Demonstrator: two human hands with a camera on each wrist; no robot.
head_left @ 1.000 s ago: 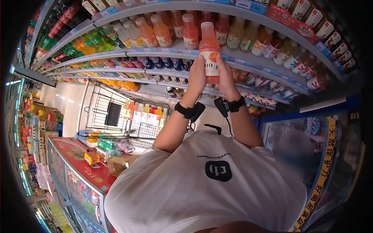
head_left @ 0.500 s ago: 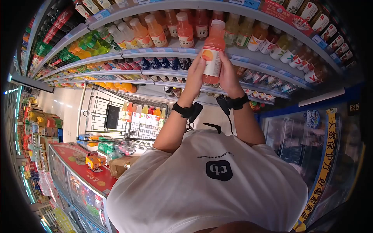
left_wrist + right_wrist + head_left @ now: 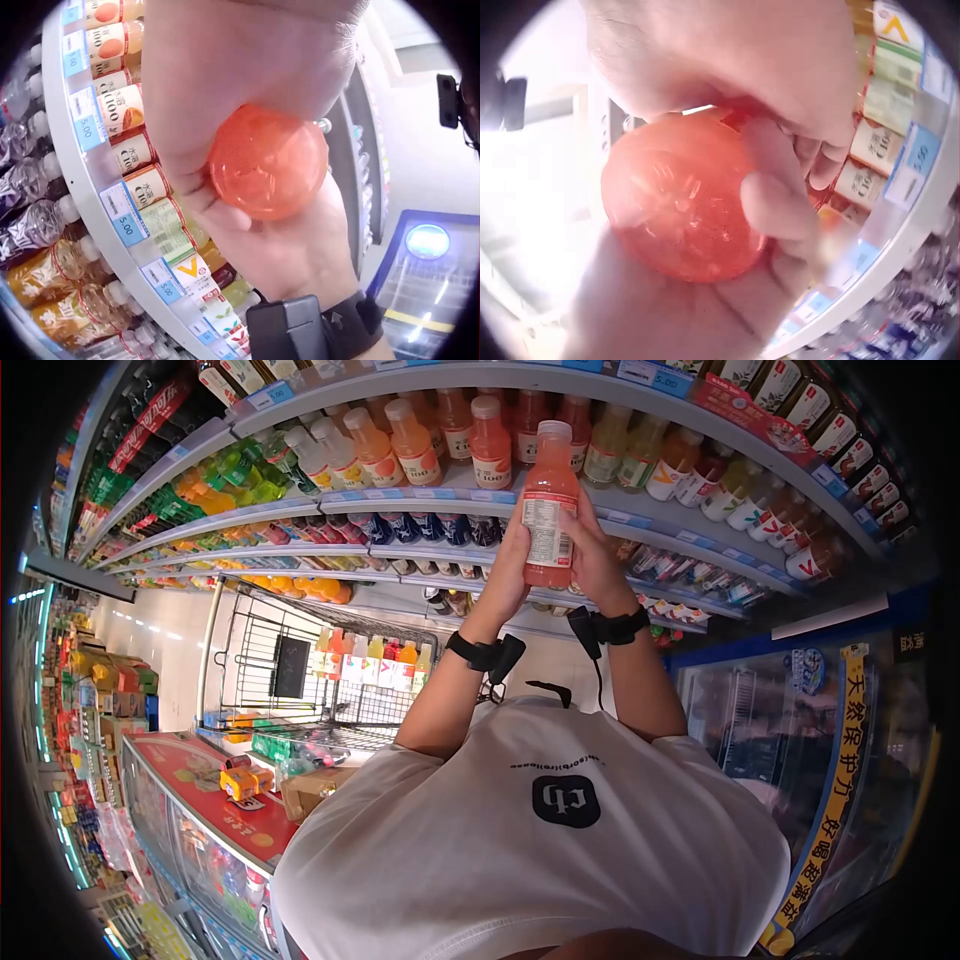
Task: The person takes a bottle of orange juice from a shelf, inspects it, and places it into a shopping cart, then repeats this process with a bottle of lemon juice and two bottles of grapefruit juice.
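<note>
Both hands are holding one bottle point(image 3: 548, 505) of pink-orange juice upright at the upper centre of the head view, in front of the drink shelves point(image 3: 640, 520). The left hand point(image 3: 508, 565) is wrapping its fingers round the bottle's lower left side; the right hand point(image 3: 592, 560) is clasping the lower right side. The bottle's printed label is facing the camera. In both wrist views its round base is filling the middle. A cart point(image 3: 300, 660) is standing at centre left.
</note>
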